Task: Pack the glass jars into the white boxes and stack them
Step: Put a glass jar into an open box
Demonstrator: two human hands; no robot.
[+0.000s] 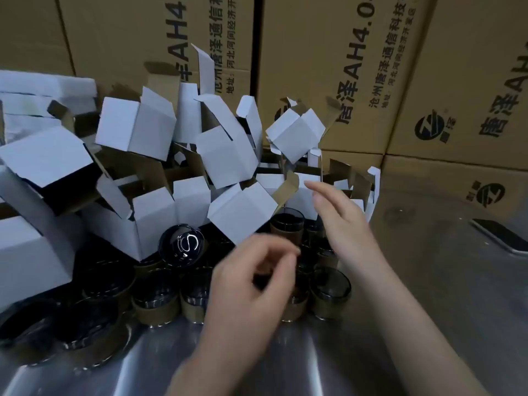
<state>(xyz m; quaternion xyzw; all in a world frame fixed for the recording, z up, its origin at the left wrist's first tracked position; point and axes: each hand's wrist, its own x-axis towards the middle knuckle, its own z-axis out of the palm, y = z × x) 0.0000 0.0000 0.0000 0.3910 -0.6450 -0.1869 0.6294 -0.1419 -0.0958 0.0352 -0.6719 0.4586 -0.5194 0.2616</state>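
A person's two hands reach over a crowd of dark glass jars (155,295) on a steel table (428,295); the right hand (343,221) stretches forward with fingers straight and loosely spread, fingertips near the brown flap of a box at the heap's front edge, contact uncertain; the left hand (251,284) hovers lower over the jars with fingers curled toward the thumb, and motion blur hides whether it pinches anything.

Open room lies to the right, where bare steel runs from the last jar to a phone (503,235) lying flat near the frame's edge; bare table also shows in front of the jars, under the forearms; to the left and behind, the jars are hemmed in by a tumbled heap of white boxes (231,150).

Most boxes sit tilted with flaps up and brown insides showing; whether any holds a jar cannot be told; closed white boxes are stacked at far left.

The jars stand upright and touching, each in a brown card sleeve; a tipped jar (183,247) lies on the others with its base facing the camera, against the foot of the heap.

Brown cartons (314,67) printed in black form a wall behind the table.
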